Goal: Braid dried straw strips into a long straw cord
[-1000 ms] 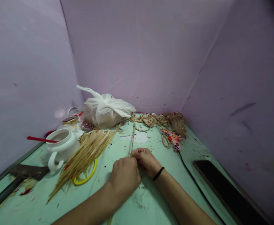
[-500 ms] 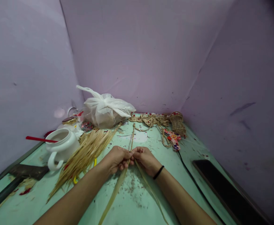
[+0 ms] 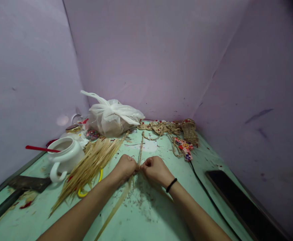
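A thin twisted cord [image 3: 141,147] of tan plant fibre runs from the far part of the green table toward me, ending at my fingers. My left hand [image 3: 127,167] is closed on its near end, knuckles up. From under that hand a long flat fibre strip [image 3: 115,209] trails toward me. My right hand [image 3: 156,170], with a black band on the wrist, pinches thumb and forefinger at the cord's end, close beside the left fingertips. The strand on this side is mostly hidden under the right hand and forearm.
Left of my arms lie a bundle of dry fibre strips [image 3: 93,164], a yellow handle [image 3: 82,193], a white pot [image 3: 67,157] and a hatchet-like tool [image 3: 31,184]. A plastic bag [image 3: 115,117], braided pieces [image 3: 164,128], a patterned glue gun [image 3: 185,147] and a phone [image 3: 231,190] surround the workspace.
My hands have moved slightly apart and the left has rolled knuckles-up. The left strip has swung leftward, and the right strand has slipped mostly out of sight under my right arm.
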Tool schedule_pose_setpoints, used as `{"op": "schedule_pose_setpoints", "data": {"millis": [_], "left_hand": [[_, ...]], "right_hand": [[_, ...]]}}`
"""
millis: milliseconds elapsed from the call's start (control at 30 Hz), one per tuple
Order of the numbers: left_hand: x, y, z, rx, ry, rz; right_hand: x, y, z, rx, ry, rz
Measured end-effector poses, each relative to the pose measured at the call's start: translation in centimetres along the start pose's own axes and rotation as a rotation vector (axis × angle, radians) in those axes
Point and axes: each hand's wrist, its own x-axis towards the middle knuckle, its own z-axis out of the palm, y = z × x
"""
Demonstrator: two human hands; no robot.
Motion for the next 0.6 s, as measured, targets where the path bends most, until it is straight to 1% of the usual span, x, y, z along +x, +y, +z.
{"op": "schedule_pose_setpoints", "data": {"millis": [67, 133, 167, 200, 267, 333, 367, 400, 433, 500, 533, 600], "left_hand": [[-0.1, 0.1, 0.1, -0.01, 0.024, -0.011], [-0.3, 0.2, 0.1, -0.042, 0.031, -0.032], [-0.3, 0.2, 0.1, -0.056, 0.025, -0.046], [-0.4, 0.2, 0.0, -0.07, 0.011, -0.061], [-0.4, 0.1, -0.2, -0.091, -0.027, -0.075], [-0.3, -0.1, -0.5, -0.113, -0.041, -0.055], [-0.3, -0.2, -0.6, -0.124, -0.043, -0.036], [-0.3, -0.2, -0.7, -0.136, -0.046, -0.012], [-0.2, -0.2, -0.8, -0.146, -0.056, 0.005], [0.0, -0.2, -1.0, -0.167, -0.102, 0.022], [0.1, -0.2, -1.1, -0.175, -0.133, 0.02], [0.4, -0.2, -1.3, -0.187, -0.186, 0.004]], "right_hand": [[0.0, -0.3, 0.0, 0.165, -0.129, 0.146], [-0.2, -0.5, 0.2, 0.284, -0.212, 0.223], [-0.3, -0.6, 0.4, 0.29, -0.21, 0.226], [-0.5, -0.8, 0.6, 0.258, -0.178, 0.208], [-0.9, -1.1, 1.1, 0.111, -0.055, 0.126], [-1.4, -1.4, 1.3, -0.045, 0.068, 0.03], [-1.5, -1.4, 1.3, -0.092, 0.086, -0.011], [-1.5, -1.4, 1.2, -0.108, 0.067, -0.044], [-1.4, -1.3, 1.0, -0.094, 0.026, -0.063], [-1.0, -0.8, 0.3, 0.015, -0.039, -0.059], [-0.6, -0.6, -0.1, 0.099, -0.038, -0.041], [0.0, -0.3, -0.7, 0.306, 0.015, 0.017]]}}
